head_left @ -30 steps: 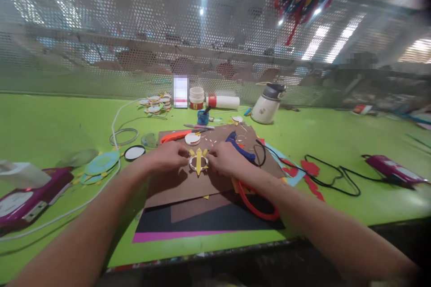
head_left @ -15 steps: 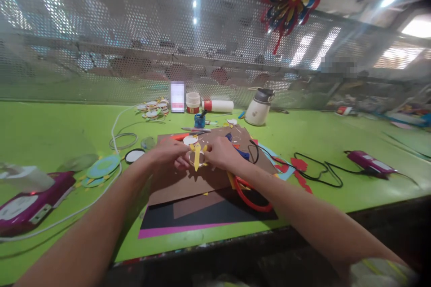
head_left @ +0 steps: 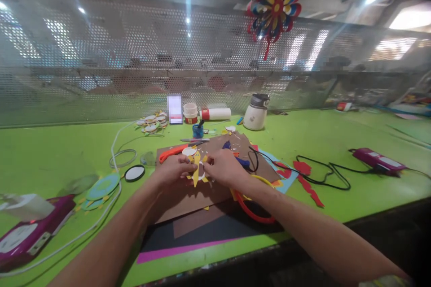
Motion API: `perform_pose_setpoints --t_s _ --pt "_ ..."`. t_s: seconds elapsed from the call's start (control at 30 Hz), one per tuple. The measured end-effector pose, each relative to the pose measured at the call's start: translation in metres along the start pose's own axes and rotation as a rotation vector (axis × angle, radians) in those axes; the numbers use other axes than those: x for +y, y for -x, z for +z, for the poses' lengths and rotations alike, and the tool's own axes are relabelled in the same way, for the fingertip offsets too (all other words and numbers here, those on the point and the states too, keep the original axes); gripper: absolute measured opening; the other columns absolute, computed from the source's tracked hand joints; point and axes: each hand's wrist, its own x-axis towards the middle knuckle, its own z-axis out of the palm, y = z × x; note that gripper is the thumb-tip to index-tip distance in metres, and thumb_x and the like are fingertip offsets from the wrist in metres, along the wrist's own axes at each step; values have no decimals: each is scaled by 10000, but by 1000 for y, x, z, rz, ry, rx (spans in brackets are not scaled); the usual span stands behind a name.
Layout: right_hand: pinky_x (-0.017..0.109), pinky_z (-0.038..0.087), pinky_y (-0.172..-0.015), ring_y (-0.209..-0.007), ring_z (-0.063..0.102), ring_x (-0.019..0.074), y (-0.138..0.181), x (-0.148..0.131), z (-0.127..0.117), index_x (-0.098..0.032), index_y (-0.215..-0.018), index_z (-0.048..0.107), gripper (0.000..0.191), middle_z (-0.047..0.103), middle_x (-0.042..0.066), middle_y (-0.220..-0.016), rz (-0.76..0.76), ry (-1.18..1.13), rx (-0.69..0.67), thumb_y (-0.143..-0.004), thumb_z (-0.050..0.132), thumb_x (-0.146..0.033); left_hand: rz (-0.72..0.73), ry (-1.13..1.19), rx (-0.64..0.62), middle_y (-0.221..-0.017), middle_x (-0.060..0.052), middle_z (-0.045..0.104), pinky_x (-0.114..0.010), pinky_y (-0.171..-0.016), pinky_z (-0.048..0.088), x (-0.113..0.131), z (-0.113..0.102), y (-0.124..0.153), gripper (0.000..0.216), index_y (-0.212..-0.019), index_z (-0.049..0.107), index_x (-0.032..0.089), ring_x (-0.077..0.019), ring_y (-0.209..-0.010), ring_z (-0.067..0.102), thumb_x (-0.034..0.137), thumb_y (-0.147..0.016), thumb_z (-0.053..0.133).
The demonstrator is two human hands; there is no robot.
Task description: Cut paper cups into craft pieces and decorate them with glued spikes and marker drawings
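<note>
the left hand point(head_left: 173, 168) pinches the yellow paper cutout point(head_left: 195, 172) over the brown board point(head_left: 188, 204); right hand point(head_left: 224, 168) at its three o'clock, grip unclear! white roll point(head_left: 220, 114) at one o'clock, phone point(head_left: 174, 110) at eleven: red label point(head_left: 204, 114) and screen too blurred to read.

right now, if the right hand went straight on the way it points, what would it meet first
The right hand would likely meet the small yellow-and-white piece first, directly ahead; whether they already touch is hard to tell.
</note>
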Motion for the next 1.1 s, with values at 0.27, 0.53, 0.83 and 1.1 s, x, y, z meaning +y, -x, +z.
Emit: perform_pose_setpoints --t_s 0.27,0.53,0.83,1.1 --pt "292 561 -660 -714 666 134 -10 26 -10 -131 -905 670 230 692 6 -840 16 -495 -14 -978 614 -341 24 -47 -40 -655 -14 649 -277 -543 464 4 4 8 338 -723 637 152 -143 -569 576 356 -547 841" --pt "197 471 -530 -555 582 94 -8 24 -8 -148 -644 660 228 620 -22 -567 88 -897 -116 -833 723 -259 34 -125 -114 -707 -6 673 -253 -595 418 9 13 16 316 -778 681 148 -134 -621 579 331 -590 858" --pt "206 400 -522 -491 496 72 -5 30 -14 -151 -571 644 192 585 -45 -506 44 -1013 -147 -751 708 -169 45 -137 -214 -730 -24 671 -248 -570 454 11 16 20 401 -922 742 132 -140 -634 579 405 -647 848" --pt "216 402 -541 -505 506 83 -6 35 -14 -149 -604 667 154 588 -45 -499 35 -1002 -133 -749 714 -170 92 -159 -272 -805 -75 705 -265 -567 492 10 10 21 407 -1013 768 129 -163 -663 609 463 -781 765"
